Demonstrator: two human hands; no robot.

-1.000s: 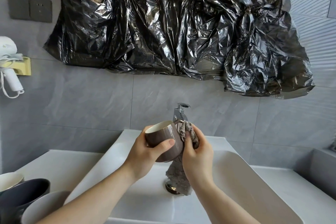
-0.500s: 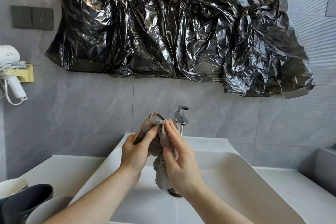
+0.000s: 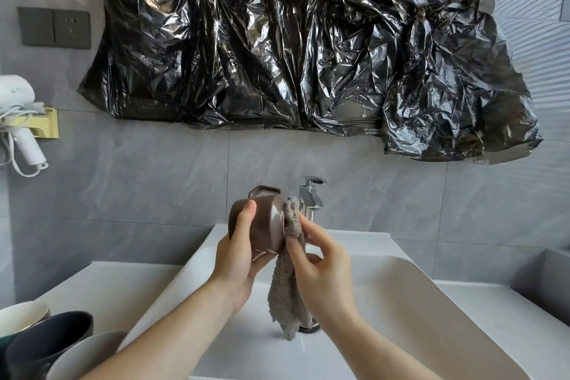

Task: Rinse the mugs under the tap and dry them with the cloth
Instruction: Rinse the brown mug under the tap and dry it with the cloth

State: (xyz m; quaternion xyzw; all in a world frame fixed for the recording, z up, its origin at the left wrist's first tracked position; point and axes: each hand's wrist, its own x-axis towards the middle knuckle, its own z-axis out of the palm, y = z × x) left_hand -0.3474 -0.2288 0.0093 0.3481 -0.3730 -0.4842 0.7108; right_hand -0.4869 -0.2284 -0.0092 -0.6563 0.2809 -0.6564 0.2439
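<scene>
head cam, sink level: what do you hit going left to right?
dark mug → left hand → brown mug → cloth → right hand

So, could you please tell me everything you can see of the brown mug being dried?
The brown mug looks like glossy glazed ceramic, with an angular handle on top. It is tipped on its side over the white sink, in front of the tap, base toward the right. The left hand grips its body, thumb across the side. The right hand presses the grey cloth against its base; the cloth's tail hangs down.
</scene>
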